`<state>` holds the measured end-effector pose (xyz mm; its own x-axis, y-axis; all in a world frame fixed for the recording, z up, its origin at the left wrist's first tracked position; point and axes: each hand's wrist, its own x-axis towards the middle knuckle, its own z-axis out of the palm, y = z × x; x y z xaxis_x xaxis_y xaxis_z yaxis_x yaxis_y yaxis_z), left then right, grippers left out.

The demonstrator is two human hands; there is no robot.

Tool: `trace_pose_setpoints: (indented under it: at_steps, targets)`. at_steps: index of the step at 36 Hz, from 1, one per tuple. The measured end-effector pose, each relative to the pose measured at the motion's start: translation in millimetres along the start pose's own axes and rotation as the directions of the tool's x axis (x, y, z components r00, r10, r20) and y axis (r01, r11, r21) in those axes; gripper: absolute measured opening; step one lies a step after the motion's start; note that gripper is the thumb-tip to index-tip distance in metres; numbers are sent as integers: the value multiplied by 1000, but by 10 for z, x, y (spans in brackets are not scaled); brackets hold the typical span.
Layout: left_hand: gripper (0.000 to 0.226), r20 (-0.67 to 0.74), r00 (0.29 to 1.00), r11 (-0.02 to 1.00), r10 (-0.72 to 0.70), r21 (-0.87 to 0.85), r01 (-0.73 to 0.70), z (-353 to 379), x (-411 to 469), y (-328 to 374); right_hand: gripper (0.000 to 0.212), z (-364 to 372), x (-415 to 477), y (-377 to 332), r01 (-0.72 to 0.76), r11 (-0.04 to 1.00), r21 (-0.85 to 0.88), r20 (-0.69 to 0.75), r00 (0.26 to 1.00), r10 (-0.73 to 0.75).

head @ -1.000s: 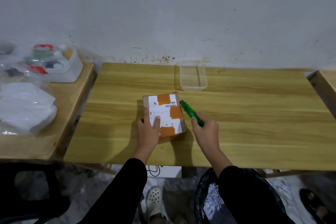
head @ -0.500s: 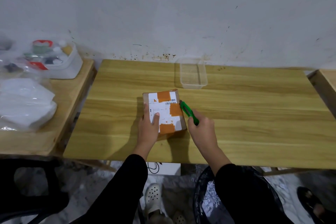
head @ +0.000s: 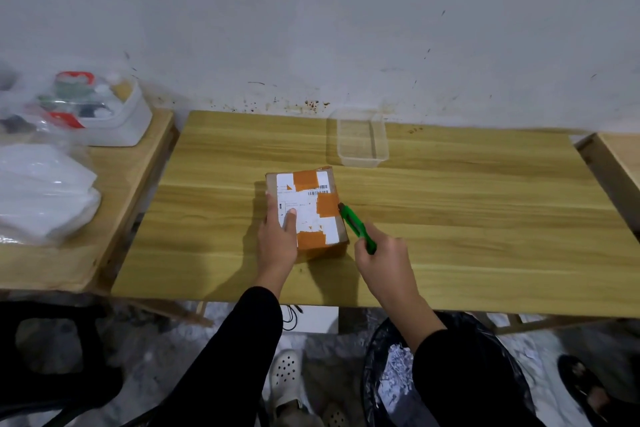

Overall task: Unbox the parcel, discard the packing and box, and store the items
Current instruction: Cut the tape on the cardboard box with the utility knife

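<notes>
Head view: left hand (head: 277, 239) flat on parcel (head: 306, 210); right hand (head: 382, 258) grips green cutter (head: 356, 228), probably touching it.

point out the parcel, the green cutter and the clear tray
parcel (head: 308, 208): head view, on its white label
green cutter (head: 356, 227): head view, mid-handle
clear tray (head: 362, 159): head view, near rim

The parcel (head: 306, 210) lies mid-table (head: 485, 218), a plastic tray (head: 362, 139) behind it, a bin (head: 391, 374) below the table's front edge
</notes>
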<state>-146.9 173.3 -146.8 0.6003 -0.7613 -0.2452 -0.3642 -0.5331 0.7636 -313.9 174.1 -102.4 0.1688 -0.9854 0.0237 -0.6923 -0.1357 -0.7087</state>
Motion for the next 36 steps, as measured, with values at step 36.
trace_pose_setpoints:
  at_steps: [36]
  targets:
    - [55,524,760,509,384,567,-648,-331,844,291,31,48,544,-12,-193,900,390,-224,928,297]
